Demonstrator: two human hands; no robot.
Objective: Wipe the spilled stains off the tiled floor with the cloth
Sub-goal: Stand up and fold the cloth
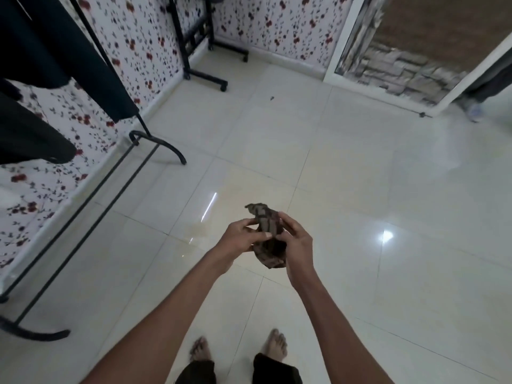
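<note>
Head view looks down on two bare forearms held out over a glossy cream tiled floor (346, 167). Both hands meet at a crumpled brown patterned cloth (268, 236), held up in the air above the floor. The left hand (239, 237) pinches the cloth's near edge with curled fingers (263, 236), and the right hand (295, 242) curls round its other side, thumb and fingertips gripping the fabric. A faint yellowish wet stain (198, 231) lies on the tile just left of the hands. Bare feet (273, 346) stand below. A black garment rack (116, 173) with dark clothes hanging stands against the floral wallpaper (144, 31) at left.
</note>
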